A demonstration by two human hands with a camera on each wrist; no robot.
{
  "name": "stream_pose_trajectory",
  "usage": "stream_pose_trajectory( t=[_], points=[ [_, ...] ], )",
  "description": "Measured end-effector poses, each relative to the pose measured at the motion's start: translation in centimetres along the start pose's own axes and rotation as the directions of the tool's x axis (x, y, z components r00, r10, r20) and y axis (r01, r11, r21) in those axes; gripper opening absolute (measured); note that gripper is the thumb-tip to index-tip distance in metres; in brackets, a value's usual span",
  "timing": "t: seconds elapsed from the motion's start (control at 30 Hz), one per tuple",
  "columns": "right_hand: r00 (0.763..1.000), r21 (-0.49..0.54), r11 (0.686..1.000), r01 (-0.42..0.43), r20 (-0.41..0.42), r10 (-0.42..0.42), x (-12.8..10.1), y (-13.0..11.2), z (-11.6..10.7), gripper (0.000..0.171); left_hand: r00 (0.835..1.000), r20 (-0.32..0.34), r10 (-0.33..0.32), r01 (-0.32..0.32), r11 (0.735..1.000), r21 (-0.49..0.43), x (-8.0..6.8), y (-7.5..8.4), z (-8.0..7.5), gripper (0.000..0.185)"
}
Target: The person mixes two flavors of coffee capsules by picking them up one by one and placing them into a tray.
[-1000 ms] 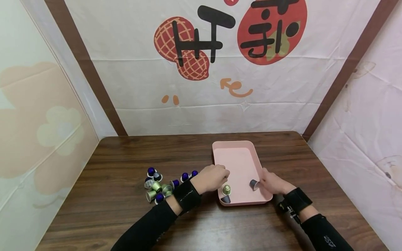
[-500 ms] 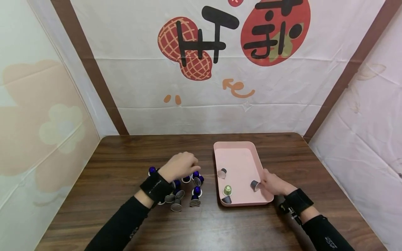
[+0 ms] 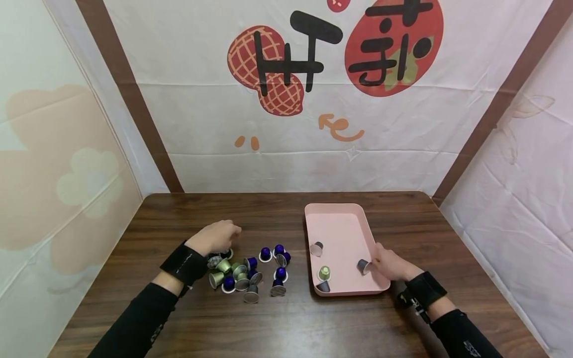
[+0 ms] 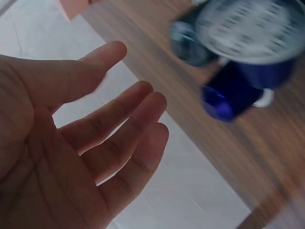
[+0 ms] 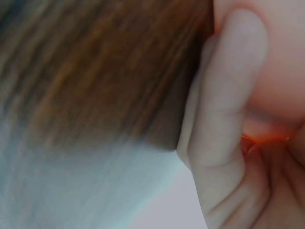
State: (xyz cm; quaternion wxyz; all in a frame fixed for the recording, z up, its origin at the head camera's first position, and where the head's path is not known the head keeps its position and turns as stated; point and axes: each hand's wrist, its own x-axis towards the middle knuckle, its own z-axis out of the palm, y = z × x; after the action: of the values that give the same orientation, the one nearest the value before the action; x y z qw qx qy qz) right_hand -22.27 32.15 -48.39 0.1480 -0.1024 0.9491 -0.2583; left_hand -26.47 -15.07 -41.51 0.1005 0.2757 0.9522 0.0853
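Observation:
My left hand [image 3: 215, 237] hovers at the far left side of a group of coffee capsules, its fingers parted and holding nothing. Close to those fingers in the left wrist view are a blue capsule [image 4: 226, 95] and a dark one [image 4: 190, 45]. Green capsules [image 3: 217, 279] and blue capsules [image 3: 265, 254] lie scattered on the table. My right hand [image 3: 393, 263] grips the right rim of a pink tray [image 3: 337, 226], thumb [image 5: 233, 71] over the edge. Inside the tray are a green capsule [image 3: 324, 272], a grey capsule [image 3: 362, 266] and others.
The tray stands right of the loose capsules on a brown wooden table [image 3: 268, 328]. A printed white cloth [image 3: 277, 169] hangs behind the far edge, with more cloth at both sides.
My left hand has moved left from over the tray to the far side of the capsule group. A capsule now shows at the tray's left side, where the hand was. The right hand stays put.

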Motion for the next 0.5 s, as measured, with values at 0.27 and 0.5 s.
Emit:
stream_pose_trajectory(
  t=[0.27, 0.5],
  points=[
    [1.000, 0.018, 1.000, -0.023, 0.008, 0.023, -0.1, -0.2, -0.1, 0.024, 0.997, 0.058, -0.059, 0.061, 0.997, -0.040, -1.2, -1.5, 0.3, 0.031],
    [1.000, -0.001, 1.000, -0.009, -0.010, 0.009, -0.2, -0.2, 0.0, 0.019, 0.997, 0.053, -0.061, 0.063, 0.998, -0.024, -1.5, -2.3, 0.6, 0.029]
  ],
)
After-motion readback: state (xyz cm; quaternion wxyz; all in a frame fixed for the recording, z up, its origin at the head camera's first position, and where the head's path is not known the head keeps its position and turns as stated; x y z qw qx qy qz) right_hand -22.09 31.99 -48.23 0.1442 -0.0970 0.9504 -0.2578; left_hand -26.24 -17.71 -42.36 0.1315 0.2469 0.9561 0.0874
